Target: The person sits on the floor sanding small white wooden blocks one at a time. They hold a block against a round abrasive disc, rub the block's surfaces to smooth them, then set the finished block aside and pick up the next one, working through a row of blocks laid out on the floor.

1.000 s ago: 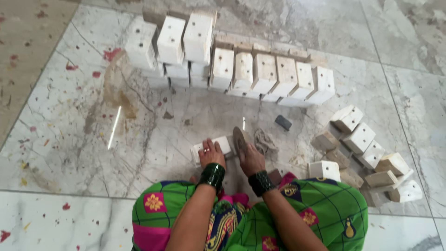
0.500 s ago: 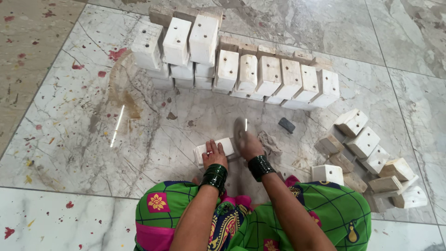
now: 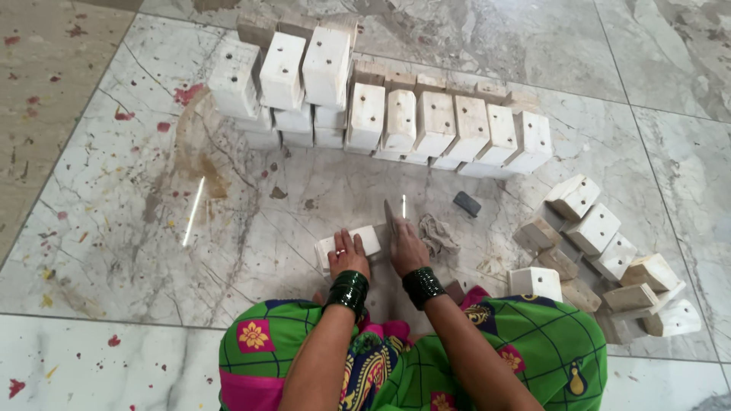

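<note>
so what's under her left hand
A white rectangular wooden block lies flat on the marble floor, with the left hand pressing on its near edge. The part beneath the palm is covered, so its face there cannot be seen.
</note>
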The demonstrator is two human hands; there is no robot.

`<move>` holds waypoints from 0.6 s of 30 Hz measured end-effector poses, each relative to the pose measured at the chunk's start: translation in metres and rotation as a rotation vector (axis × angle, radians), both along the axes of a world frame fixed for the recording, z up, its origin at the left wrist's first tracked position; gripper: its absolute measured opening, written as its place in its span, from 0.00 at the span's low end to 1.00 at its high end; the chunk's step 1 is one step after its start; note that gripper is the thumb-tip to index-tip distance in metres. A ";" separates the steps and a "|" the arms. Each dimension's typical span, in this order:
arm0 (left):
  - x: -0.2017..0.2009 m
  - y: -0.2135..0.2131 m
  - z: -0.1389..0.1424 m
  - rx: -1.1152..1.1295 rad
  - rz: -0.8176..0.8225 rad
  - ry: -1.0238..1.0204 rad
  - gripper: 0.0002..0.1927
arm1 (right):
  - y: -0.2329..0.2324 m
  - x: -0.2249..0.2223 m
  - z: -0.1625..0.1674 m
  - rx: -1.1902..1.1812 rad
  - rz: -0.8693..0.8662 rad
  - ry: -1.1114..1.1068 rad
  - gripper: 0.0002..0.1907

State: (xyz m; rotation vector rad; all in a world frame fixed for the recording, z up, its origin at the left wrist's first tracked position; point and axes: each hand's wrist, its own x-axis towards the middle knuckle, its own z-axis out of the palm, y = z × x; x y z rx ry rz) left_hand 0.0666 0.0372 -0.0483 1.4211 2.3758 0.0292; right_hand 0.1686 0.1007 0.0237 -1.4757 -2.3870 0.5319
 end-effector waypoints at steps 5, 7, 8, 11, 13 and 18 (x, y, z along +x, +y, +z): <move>-0.002 -0.002 0.010 0.033 -0.010 -0.025 0.37 | -0.001 -0.001 0.000 0.002 0.004 -0.053 0.25; 0.000 -0.006 0.015 -0.060 -0.020 -0.085 0.40 | -0.002 0.002 0.001 0.018 0.035 -0.059 0.25; 0.000 -0.005 0.017 -0.090 -0.027 -0.108 0.41 | -0.002 0.004 0.000 0.049 0.047 -0.049 0.25; 0.000 -0.002 0.017 -0.036 -0.003 -0.109 0.40 | -0.003 0.009 0.001 0.090 0.036 -0.034 0.30; 0.001 -0.003 0.012 -0.029 0.007 -0.118 0.39 | -0.004 0.012 0.000 0.032 0.041 -0.130 0.27; 0.001 -0.002 0.003 0.021 -0.005 -0.059 0.38 | 0.001 0.021 -0.004 0.073 0.079 0.013 0.25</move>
